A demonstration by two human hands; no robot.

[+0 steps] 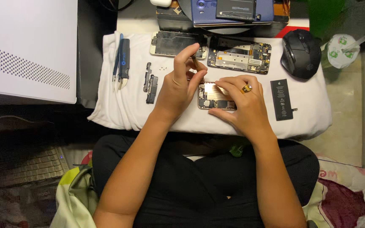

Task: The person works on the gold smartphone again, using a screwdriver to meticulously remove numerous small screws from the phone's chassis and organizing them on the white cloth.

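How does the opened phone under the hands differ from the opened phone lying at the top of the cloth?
The opened phone under the hands has a gold-toned body and is partly covered by the right hand, with the left hand at its edge. The opened phone at the top is dark inside, untouched and fully in view. It also looks larger. Both lie flat on the white cloth with their insides exposed.

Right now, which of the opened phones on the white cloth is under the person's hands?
The gold-framed phone nearest the person, beneath the right hand; the other two lie untouched along the cloth's far edge.

Left hand [178,86] pinches, fingers raised; right hand [243,103] lies flat, palm down.
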